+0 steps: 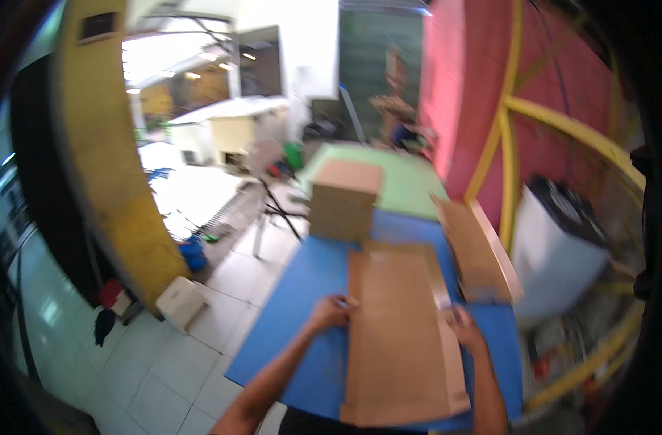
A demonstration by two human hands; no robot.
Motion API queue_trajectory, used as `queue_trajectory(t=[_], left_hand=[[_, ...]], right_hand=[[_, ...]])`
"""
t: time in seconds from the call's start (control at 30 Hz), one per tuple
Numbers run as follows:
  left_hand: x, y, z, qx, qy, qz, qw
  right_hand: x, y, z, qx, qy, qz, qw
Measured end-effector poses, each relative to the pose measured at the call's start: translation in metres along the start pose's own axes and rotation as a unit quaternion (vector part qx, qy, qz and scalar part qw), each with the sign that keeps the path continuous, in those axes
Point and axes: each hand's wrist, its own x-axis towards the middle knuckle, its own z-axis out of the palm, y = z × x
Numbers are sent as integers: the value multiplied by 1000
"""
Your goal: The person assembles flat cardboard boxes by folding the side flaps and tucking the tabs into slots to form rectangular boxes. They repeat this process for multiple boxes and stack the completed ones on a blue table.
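A long piece of brown cardboard (400,333) with narrow side flaps lies lengthwise on a blue tabletop (287,341) in front of me. My left hand (332,312) grips its left edge with curled fingers. On the opposite side my right hand (463,326) is closed on the right flap. A pale, shiny patch shows just above the right fingers, too blurred to name. Beyond the far end of the cardboard stands a stack of brown cardboard (343,206), shaped like a block.
Another folded cardboard piece (479,250) lies at the table's right edge. A green tabletop (410,181) adjoins the far end. To the right are a white bin (559,254) with a dark top and a yellow metal frame (508,167). A white stool (180,304) stands on the tiled floor at left.
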Motion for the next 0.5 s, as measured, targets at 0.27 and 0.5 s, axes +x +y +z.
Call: queue_trajectory(t=[0.27,0.5], left_hand=[[-8,-6,14,-28,-73,151,985],[-57,-11,-8,-151,-229,13,962]], right_hand=[[19,-6,3,-55,60,66,995],[66,-3,-13,-8,68,8,998]])
